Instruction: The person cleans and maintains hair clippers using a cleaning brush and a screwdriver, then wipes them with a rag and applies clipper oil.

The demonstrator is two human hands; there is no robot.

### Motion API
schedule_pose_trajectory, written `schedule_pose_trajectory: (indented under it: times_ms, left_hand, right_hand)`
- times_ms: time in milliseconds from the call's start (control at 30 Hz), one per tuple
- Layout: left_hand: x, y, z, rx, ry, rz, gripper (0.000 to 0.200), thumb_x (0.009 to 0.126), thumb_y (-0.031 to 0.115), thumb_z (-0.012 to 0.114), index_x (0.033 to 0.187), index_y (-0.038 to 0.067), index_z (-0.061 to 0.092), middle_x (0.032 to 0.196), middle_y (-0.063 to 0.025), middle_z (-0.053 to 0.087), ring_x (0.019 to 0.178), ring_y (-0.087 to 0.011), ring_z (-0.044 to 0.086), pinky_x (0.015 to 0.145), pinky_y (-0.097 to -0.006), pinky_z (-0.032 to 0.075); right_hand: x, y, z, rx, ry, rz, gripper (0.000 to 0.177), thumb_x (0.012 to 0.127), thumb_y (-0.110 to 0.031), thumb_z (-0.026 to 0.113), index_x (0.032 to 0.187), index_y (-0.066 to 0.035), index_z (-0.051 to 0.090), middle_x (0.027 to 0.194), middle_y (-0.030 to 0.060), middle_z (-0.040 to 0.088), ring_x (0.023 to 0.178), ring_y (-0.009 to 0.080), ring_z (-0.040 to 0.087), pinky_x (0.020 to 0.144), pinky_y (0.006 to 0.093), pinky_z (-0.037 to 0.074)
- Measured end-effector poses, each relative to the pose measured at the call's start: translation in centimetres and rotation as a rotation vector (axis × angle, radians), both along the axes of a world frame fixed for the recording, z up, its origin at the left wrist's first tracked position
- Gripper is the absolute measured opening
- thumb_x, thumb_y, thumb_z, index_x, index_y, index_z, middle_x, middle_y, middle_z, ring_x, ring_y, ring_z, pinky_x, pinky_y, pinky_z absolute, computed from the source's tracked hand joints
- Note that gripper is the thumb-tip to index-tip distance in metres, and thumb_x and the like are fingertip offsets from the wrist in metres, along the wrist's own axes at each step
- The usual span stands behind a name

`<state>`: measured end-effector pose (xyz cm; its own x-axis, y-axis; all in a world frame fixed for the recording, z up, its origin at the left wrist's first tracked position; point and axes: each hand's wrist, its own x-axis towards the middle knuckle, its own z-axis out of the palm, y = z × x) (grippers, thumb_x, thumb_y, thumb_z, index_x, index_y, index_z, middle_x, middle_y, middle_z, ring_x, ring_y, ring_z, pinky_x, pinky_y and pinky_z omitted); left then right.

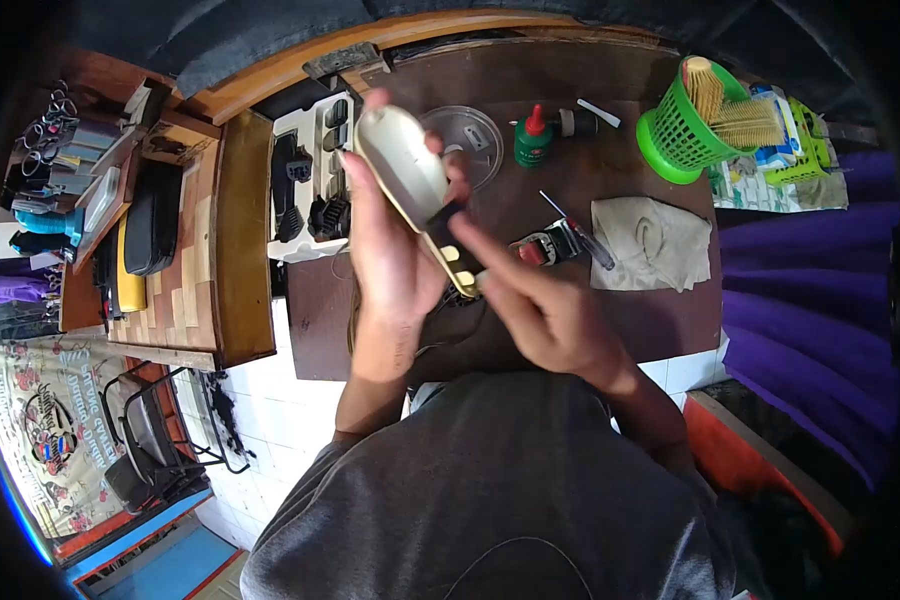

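Observation:
My left hand (375,240) is wrapped round a long, hollow shell that looks like a hair clipper housing (405,160), pale inside with a gold rim. It is tilted above the table, its open side facing me. My right hand (550,310) is at its lower end, the index finger stretched along a dark section and the other fingers curled, slightly blurred. Just right of the hands lies an opened clipper part (547,246) with red and black pieces. Beside it is a screwdriver (592,243), and a crumpled beige cloth (655,245) lies further right.
A white tray (315,130) of black clipper guards stands left of the hands. Behind are a clear round dish (482,135) and a green bottle (533,145) with a red nozzle. A green basket (678,135) with brushes stands at the right, near a purple curtain (810,270).

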<state>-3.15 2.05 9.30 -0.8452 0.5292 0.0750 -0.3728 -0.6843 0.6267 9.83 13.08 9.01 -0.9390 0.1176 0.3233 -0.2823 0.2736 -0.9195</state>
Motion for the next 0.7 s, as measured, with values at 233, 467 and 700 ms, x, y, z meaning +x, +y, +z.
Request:
schedule_pose_trajectory:
  times_ms: [233,467,700]
  left_hand:
    - [-2.7,-0.5,0.3,0.093,-0.125,0.104,0.053,0.103,0.058,0.032,0.136,0.018,0.044,0.101,-0.0067,0.051,0.074,-0.0147,0.044,0.052,-0.0206,0.037]
    - [1.3,2.7,-0.1,-0.221,-0.123,0.25,0.055,0.103,0.06,0.03,0.126,0.013,0.048,0.1,-0.0052,0.057,0.072,-0.0136,0.051,0.053,-0.0228,0.041]
    - [1.3,1.0,0.9,-0.279,-0.06,0.367,0.049,0.103,0.056,0.037,0.122,0.013,0.051,0.097,-0.0024,0.052,0.074,-0.0104,0.044,0.058,-0.0227,0.037]
  right_hand:
    - [2.0,1.9,0.9,-0.17,-0.12,0.101,0.046,0.098,-0.002,0.051,0.144,-0.001,0.047,0.087,0.0151,0.067,0.07,0.0034,0.052,0.064,0.0225,0.046]
    - [-0.3,1.1,0.8,-0.309,-0.211,-0.007,0.043,0.102,-0.008,0.049,0.144,-0.002,0.046,0.115,0.0166,0.069,0.074,0.0007,0.049,0.064,0.0198,0.043]
    - [0.0,-0.3,0.5,0.011,0.02,0.062,0.045,0.098,-0.003,0.052,0.143,-0.001,0.048,0.126,0.0251,0.062,0.109,0.0292,0.068,0.083,0.0314,0.053]
